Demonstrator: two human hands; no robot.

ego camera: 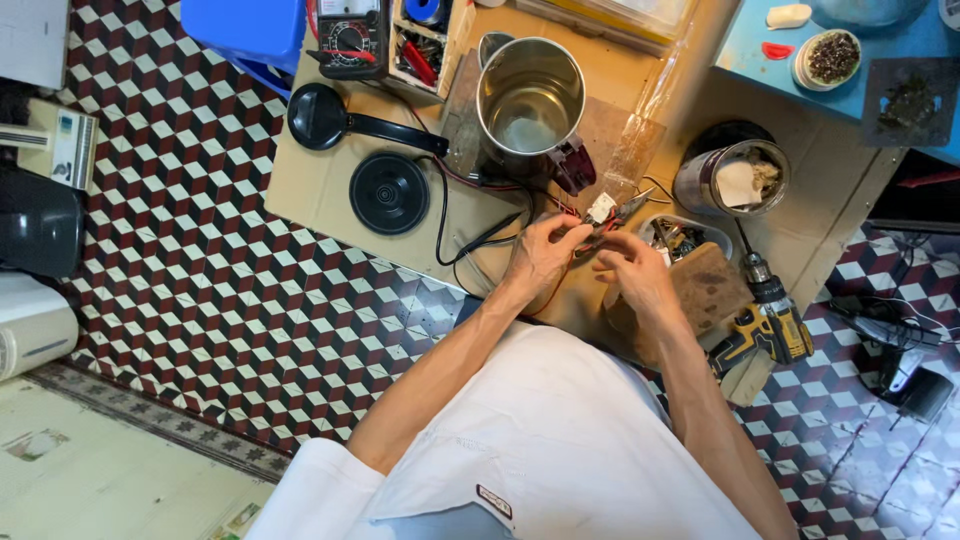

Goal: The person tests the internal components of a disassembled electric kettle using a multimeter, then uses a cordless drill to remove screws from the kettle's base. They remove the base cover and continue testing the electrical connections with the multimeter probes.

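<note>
Both hands meet: left hand (543, 252) pinches red wires (578, 236), right hand (632, 270) grips pliers (625, 211) beside them.

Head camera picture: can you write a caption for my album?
Two hands, left hand and right hand, work red wires with pliers beside an open steel kettle.

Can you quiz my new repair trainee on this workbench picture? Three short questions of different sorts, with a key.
1. True or false: the steel kettle body stands open, with no lid on it.
2. Which tool lies at the bench's right edge, beside the right hand? A) a saw B) a yellow cordless drill C) a hammer
3. Fill in: the left hand and right hand meet over red ____ near a small white part.

Key: 1 true; 2 B; 3 wires.
</note>
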